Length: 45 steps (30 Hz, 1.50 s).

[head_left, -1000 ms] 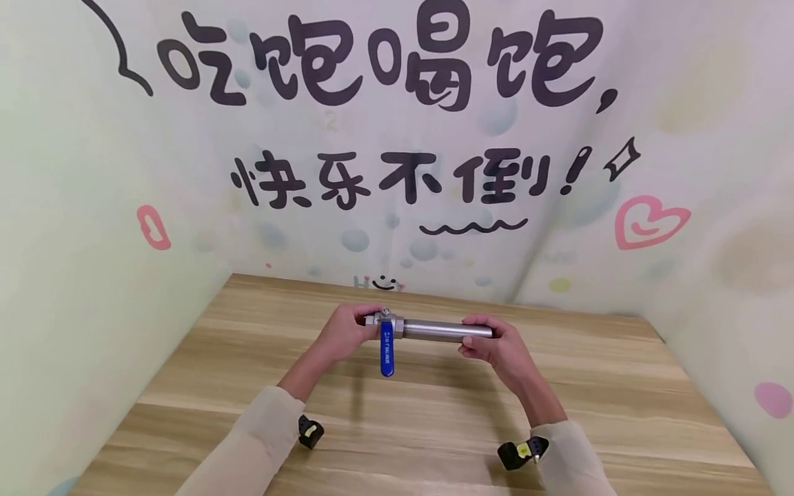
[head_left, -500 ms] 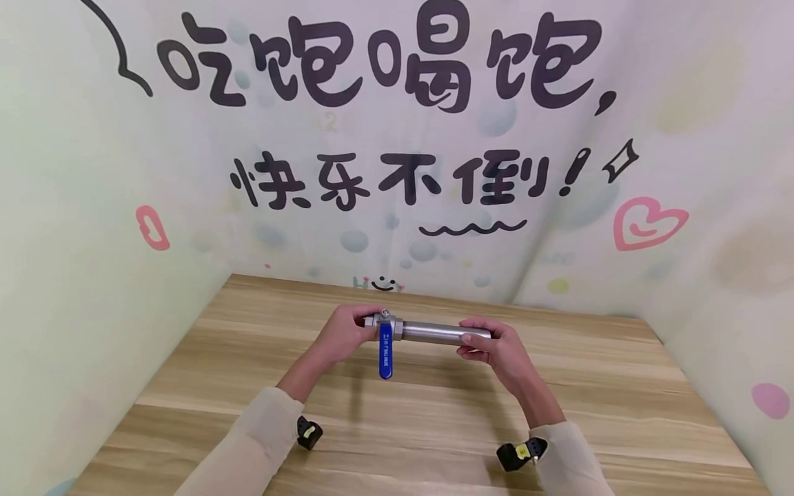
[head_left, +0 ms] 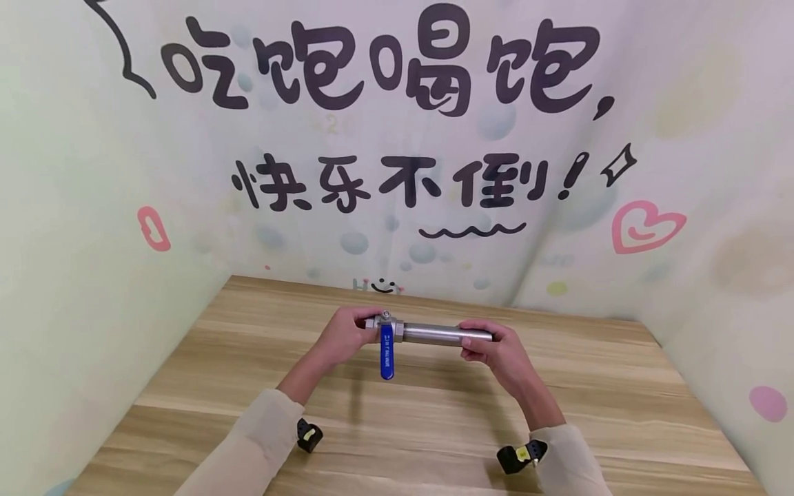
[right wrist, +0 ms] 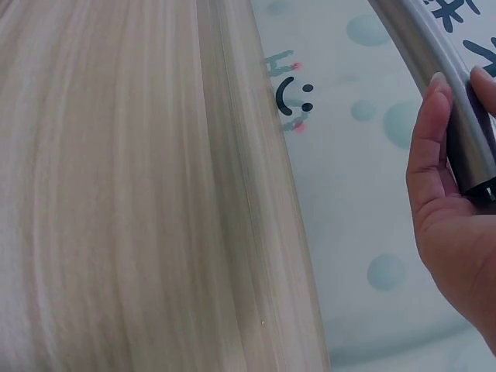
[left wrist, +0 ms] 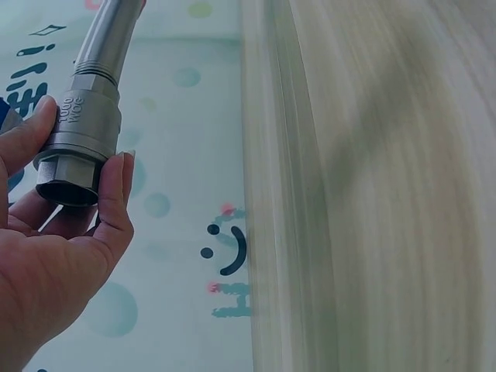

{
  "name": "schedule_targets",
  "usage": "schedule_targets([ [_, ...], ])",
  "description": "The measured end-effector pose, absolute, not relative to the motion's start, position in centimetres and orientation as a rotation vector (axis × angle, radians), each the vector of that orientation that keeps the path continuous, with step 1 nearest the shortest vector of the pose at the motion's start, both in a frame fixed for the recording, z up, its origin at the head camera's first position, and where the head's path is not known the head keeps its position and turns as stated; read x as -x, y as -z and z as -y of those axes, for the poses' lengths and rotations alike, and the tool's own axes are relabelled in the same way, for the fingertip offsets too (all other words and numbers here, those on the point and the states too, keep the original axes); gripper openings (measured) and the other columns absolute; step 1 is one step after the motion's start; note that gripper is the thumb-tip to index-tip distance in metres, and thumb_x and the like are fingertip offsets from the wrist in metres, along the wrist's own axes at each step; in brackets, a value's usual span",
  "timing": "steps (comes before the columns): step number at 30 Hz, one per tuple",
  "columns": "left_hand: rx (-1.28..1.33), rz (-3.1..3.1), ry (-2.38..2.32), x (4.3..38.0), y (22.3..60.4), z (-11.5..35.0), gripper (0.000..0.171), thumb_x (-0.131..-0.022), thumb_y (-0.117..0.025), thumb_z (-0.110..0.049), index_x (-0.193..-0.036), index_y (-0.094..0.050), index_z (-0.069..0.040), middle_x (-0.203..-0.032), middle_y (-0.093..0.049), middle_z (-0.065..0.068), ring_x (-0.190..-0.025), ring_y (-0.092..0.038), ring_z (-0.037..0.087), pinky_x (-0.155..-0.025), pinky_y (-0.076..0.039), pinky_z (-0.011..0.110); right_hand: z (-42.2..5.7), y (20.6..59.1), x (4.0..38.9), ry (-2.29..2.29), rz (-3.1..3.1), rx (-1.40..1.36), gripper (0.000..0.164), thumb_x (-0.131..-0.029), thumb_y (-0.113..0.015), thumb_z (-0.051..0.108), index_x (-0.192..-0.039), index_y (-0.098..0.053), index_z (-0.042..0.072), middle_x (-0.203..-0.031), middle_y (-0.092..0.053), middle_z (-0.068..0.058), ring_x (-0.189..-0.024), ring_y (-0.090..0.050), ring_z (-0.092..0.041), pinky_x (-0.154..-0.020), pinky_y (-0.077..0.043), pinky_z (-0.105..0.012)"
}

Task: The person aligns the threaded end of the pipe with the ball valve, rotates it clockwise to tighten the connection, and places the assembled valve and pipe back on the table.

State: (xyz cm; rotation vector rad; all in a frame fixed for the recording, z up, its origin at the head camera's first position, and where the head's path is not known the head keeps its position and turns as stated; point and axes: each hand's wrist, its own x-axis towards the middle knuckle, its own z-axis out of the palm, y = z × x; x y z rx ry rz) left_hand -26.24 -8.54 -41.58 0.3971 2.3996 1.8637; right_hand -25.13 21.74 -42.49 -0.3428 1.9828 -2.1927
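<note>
From here the left hand (head_left: pixel 341 337) covers part of the valve (left wrist: pixel 81 124), leaving the end toward the table's (head_left: pixel 422 420) left edge only partly in sight; its mouth (left wrist: pixel 68 194) is too dark inside to make out. The blue handle (head_left: pixel 387 351) carries print too small for me to read surely, and the left wrist view cuts most of that handle away. Toward the table's right edge, the right hand (head_left: pixel 504 350) hides some of the pipe (head_left: pixel 434 333). Both wrist views crop the pipe at the top and a hand at the side. The table's near edge and both sleeves (head_left: pixel 248 441) run off below the head view.
</note>
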Motion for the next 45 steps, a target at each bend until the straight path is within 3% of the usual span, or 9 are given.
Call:
schedule_targets([
  [9,-0.375,-2.396,-1.861,26.32,41.73,8.59,0.035,-0.085,-0.064,0.002,-0.120,-0.069,-0.005,-0.103,-0.068,0.012,-0.082,-0.059,0.017,-0.072,-0.053,0.028,-21.73,42.52,25.12,2.180,-1.974,0.378,0.043,-0.085,-0.066,-0.004,-0.122,-0.049,-0.018,-0.097,-0.062,-0.009,-0.075,-0.065,-0.016,-0.071,-0.057,-0.028],
  [22,-0.457,-2.408,-1.864,26.20,42.11,8.28,0.033,-0.086,-0.063,0.001,-0.118,-0.068,-0.001,-0.103,-0.068,0.014,-0.082,-0.060,0.017,-0.072,-0.055,0.029,-22.29,42.64,24.99,2.170,-2.009,0.349,0.034,-0.089,-0.065,0.003,-0.117,-0.055,-0.013,-0.086,-0.063,-0.008,-0.068,-0.065,-0.016,-0.066,-0.057,-0.028],
  [45,-0.415,-2.449,-1.833,26.41,41.94,8.62,0.033,-0.085,-0.065,0.001,-0.117,-0.069,-0.004,-0.103,-0.069,0.011,-0.084,-0.060,0.019,-0.073,-0.054,0.030,-21.38,43.17,25.69,2.154,-2.066,0.267,0.035,-0.094,-0.065,0.018,-0.115,-0.059,-0.010,-0.096,-0.059,-0.011,-0.071,-0.067,-0.017,-0.070,-0.058,-0.032],
])
